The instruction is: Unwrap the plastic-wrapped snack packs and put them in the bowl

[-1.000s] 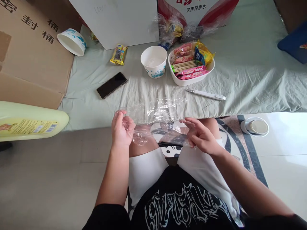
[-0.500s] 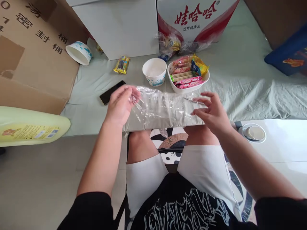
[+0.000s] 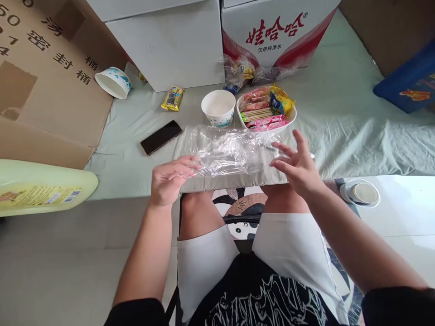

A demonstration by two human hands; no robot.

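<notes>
Clear plastic bag (image 3: 231,151) lies crumpled at the sheet's (image 3: 340,131) near edge, long axis left-right.
Left hand (image 3: 169,180) pinches its left end; right hand (image 3: 296,164), fingers spread, touches its right end.

Left hand (image 3: 170,179) sits mid-frame, fingers curled, palm down; right hand (image 3: 297,165) at centre-right spreads its fingers.
</notes>
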